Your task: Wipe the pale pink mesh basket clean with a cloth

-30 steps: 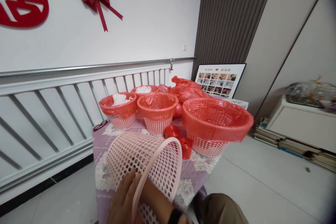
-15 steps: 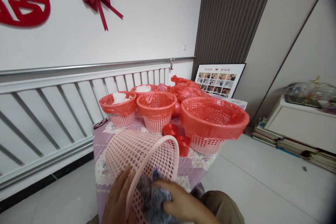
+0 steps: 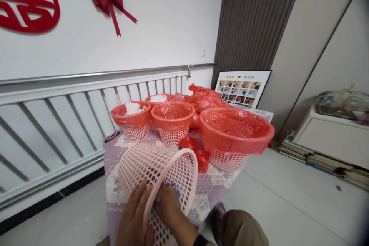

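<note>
While the left hand grips the tipped basket, the right hand clutches a cloth inside it.

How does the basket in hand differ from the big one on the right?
The tipped basket lies on its side, the left hand at its rim; the red-lined basket stands upright. The tipped basket is unlined, while the red-lined basket has a red bag over its rim. Both have pink, perforated walls.
</note>
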### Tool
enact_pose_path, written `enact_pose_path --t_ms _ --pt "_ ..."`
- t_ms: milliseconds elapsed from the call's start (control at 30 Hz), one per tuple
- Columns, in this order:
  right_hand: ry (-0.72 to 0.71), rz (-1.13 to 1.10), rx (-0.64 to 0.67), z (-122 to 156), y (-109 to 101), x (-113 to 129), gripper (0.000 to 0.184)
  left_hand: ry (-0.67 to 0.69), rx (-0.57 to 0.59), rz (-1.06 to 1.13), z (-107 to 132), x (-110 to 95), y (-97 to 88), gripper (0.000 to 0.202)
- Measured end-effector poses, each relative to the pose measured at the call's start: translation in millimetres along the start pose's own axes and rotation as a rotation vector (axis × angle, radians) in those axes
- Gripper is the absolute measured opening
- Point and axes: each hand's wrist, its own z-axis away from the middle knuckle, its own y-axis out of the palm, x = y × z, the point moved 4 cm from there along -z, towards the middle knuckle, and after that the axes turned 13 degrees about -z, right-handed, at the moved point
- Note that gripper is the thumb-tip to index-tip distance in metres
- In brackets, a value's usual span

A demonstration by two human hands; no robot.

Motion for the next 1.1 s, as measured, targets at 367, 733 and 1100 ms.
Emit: enact_pose_path --t_ms 367,733,1100 --pt "-0.005 -0.603 0.157 56 -46 31 0.075 -0.011 0.036 0.02 6 3 -1.7 0.09" --pt "0.028 0.184 -0.063 27 -62 -32 0.065 0.012 0.005 -0.008 5 1 -2.0 0.073" --pt "0.156 -0.487 0.022 68 11 -14 0.073 -0.002 -0.05 -0.038 11 9 -1.4 0.075"
